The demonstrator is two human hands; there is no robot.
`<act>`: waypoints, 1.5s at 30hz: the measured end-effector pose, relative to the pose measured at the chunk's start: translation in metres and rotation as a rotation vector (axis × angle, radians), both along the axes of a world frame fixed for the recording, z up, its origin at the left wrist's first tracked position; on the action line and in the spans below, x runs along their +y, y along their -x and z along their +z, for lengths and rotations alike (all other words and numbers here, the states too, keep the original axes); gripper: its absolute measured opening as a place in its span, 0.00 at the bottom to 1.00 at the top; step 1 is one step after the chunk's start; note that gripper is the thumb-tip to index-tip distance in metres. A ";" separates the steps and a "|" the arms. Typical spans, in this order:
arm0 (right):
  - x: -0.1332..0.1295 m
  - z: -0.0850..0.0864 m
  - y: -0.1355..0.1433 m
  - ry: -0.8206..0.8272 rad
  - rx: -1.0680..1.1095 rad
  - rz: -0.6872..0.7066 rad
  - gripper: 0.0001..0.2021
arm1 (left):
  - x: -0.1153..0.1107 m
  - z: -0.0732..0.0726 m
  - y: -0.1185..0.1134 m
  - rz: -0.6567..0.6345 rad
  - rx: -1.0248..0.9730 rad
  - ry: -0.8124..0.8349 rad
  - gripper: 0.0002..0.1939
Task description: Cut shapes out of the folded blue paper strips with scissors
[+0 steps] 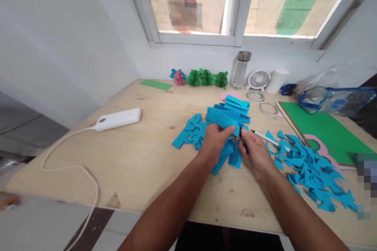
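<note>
My left hand (215,140) pinches a folded strip of blue paper (221,119) between thumb and fingers. At the strip's right end, my right hand (255,150) is closed around small dark scissors (244,141), whose blades meet the paper's edge; most of the handle is hidden by the fingers. Behind the held strip lie more folded blue strips (237,103). Curvy cut blue shapes (194,130) are piled left of my left hand. Further blue strips (235,157) rest beneath both hands. A white pen (263,136) lies just beyond my right hand.
Blue scraps (315,168) spread across the right side, beside a stack of green sheets (326,125). Tape rolls (268,109), a small fan (258,79), a glass bottle (240,71) and green paper ornaments (206,77) stand behind. A white corded device (119,119) lies left.
</note>
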State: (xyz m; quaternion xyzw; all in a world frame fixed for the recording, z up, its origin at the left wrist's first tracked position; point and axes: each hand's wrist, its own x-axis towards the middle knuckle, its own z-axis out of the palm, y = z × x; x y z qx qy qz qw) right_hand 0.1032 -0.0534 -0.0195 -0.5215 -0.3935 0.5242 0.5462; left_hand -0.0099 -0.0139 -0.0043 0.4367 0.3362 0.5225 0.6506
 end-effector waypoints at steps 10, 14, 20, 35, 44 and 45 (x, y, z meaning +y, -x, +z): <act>0.001 -0.002 -0.002 -0.004 0.007 0.014 0.21 | 0.000 0.002 0.000 0.026 0.009 0.004 0.12; 0.001 -0.001 -0.001 0.001 0.005 0.015 0.21 | 0.000 0.003 0.000 0.034 0.017 0.004 0.10; 0.001 0.000 -0.001 0.008 -0.001 0.022 0.22 | 0.000 0.002 0.000 0.043 0.032 0.019 0.09; 0.001 -0.001 -0.001 0.008 -0.007 0.003 0.23 | 0.001 -0.004 -0.002 -0.012 -0.022 0.058 0.10; 0.004 -0.003 -0.002 -0.008 -0.012 0.003 0.23 | 0.002 -0.005 -0.001 0.004 0.019 0.035 0.10; 0.004 -0.003 -0.002 -0.012 -0.011 0.005 0.23 | 0.002 -0.005 -0.001 0.007 0.019 0.030 0.10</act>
